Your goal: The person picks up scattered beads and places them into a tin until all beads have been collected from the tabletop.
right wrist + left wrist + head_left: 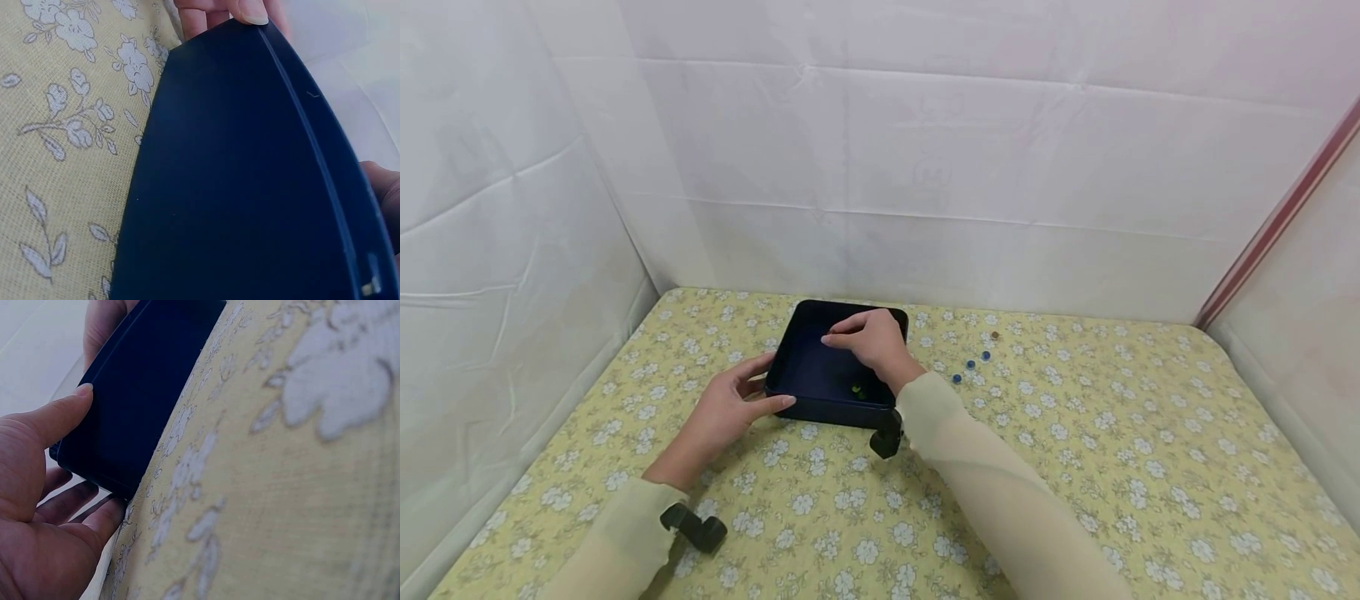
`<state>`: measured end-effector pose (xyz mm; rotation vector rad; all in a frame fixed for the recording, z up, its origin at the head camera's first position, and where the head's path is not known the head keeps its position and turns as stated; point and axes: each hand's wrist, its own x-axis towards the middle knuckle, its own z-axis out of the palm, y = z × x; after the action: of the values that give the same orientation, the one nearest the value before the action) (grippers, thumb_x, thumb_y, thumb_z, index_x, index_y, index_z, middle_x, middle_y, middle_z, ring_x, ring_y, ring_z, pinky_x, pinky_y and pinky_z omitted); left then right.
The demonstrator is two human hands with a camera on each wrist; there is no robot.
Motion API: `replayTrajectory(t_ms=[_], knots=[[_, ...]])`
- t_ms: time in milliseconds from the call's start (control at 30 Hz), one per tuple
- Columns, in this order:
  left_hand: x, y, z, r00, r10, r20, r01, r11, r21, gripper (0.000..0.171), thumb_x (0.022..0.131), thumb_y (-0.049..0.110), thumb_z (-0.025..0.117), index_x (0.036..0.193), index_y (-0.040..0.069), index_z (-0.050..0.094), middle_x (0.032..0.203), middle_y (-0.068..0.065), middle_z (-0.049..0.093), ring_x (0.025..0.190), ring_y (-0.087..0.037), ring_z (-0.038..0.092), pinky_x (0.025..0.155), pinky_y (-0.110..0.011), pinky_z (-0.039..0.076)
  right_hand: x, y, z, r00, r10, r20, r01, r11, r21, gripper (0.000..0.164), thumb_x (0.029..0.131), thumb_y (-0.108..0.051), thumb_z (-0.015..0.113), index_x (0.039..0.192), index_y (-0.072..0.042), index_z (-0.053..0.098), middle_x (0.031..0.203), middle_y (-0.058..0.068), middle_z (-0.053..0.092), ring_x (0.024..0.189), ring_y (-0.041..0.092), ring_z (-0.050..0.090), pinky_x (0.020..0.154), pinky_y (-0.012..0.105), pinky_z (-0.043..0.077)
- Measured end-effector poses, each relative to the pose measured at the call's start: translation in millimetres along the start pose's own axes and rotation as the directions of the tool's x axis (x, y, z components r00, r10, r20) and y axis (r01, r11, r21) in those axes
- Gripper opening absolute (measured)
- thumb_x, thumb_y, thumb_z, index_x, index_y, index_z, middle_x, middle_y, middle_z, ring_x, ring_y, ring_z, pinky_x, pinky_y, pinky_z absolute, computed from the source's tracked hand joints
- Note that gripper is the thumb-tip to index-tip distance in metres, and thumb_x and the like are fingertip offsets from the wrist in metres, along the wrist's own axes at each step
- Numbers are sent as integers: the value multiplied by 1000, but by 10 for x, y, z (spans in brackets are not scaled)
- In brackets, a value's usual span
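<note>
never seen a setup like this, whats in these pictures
No robot, just a person's bare left hand and right hand. The wide picture comes from a camera on the head, looking forward and down; the other two come from wrist cameras, one per hand. A dark blue box sits on a yellow flowered cloth, with small greenish pieces inside; to its right lie three small blue pieces and a brownish one. The left hand holds the box's near left corner. The right hand is over the box, thumb and finger together; anything pinched there is too small to tell.
</note>
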<state>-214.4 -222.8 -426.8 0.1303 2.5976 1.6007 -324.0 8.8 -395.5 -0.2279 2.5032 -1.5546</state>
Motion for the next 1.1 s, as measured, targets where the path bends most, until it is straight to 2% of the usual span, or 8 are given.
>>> replayTrajectory(t_ms=[467, 767, 1100], knots=[[1, -8, -10, 1000, 7, 6, -7, 1000, -5, 87, 90, 48, 78, 161, 24, 35, 167, -9, 33, 146, -39, 44, 110, -54, 49, 54, 8, 52, 1000, 25, 4, -25, 996, -87, 15, 86, -28, 86, 98, -20, 85, 125, 3, 71, 118, 27, 66, 100, 46, 57], [-5, -10, -10, 1000, 4, 6, -4, 1000, -4, 87, 90, 48, 78, 161, 24, 35, 167, -9, 33, 147, -39, 43, 110, -54, 49, 81, 11, 62, 1000, 4, 17, -2, 988, -157, 14, 86, -28, 86, 96, -18, 85, 121, 4, 73, 111, 27, 68, 93, 43, 59], [-11, 10, -10, 1000, -3, 7, 3, 1000, -8, 87, 90, 48, 78, 162, 25, 35, 167, -9, 33, 146, -39, 44, 109, -53, 50, 123, 16, 78, 999, 24, 27, -17, 976, -219, 12, 85, -27, 87, 92, -18, 85, 120, 4, 74, 112, 26, 68, 93, 42, 60]])
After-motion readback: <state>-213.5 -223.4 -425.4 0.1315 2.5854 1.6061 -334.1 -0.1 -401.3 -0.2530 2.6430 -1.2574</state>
